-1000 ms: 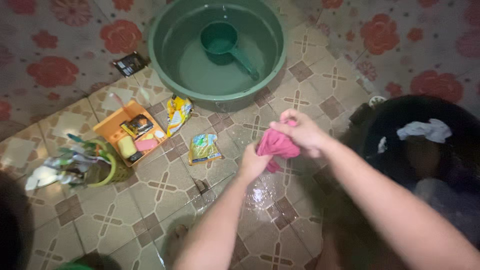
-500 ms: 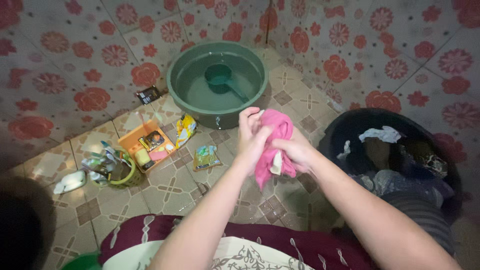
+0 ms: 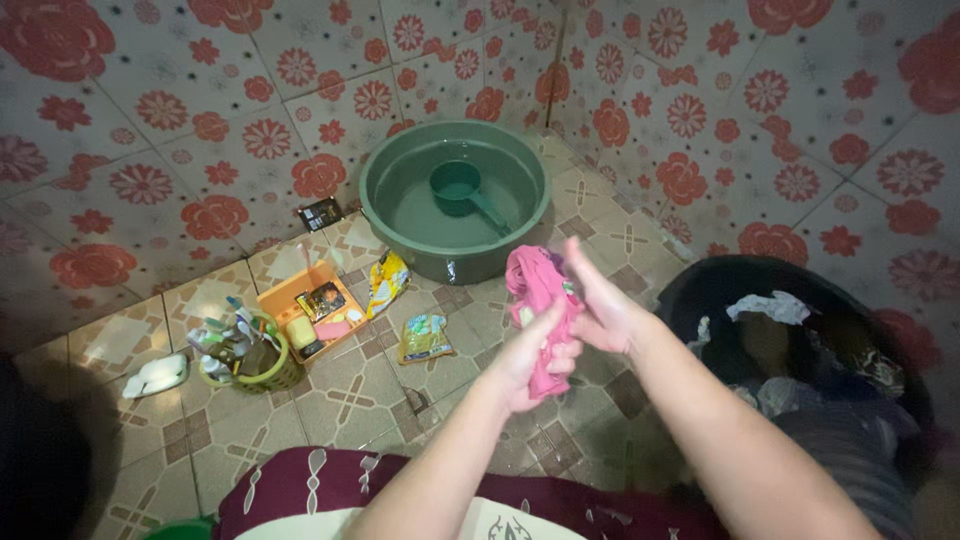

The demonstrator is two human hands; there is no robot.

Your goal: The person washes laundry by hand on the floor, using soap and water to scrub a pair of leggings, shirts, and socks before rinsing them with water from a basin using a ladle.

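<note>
Sitting at the back against the red-flowered wall tiles (image 3: 200, 130): a round green basin (image 3: 455, 198), part filled with water, with a green dipper (image 3: 462, 188) floating in it, handle pointing toward the right. Filling the lower right: a dark tub (image 3: 830, 300) heaped with wet laundry, a pale rag (image 3: 768, 306) lying on top. Spreading underfoot: patterned floor tile (image 3: 350, 390), looking wet near the middle. Resting at the left: an orange tray (image 3: 315, 312) of soaps and sachets, just beside a small yellow-green basket (image 3: 248, 358) crammed with brushes and tubes, a yellow sachet (image 3: 387, 280) and a green one (image 3: 425, 337) lying loose between tray and basin. Hanging in the air in front of the basin, above the floor and clear of both vessels: a pink cloth (image 3: 535, 300), bunched into a vertical rope. Gripping its lower half: the left hand (image 3: 535, 352), fingers curled tight around the fabric. Pressing against its upper part from the right: the right hand (image 3: 603, 310), fingers mostly extended and flat, not closed around it. For scrubbing well, judging from this grip: keeping the left fist firm as an anchor, sliding the right palm hard along the cloth, shifting to a fresh section often, holding the work over the floor so drips stay out of the basin.
</note>
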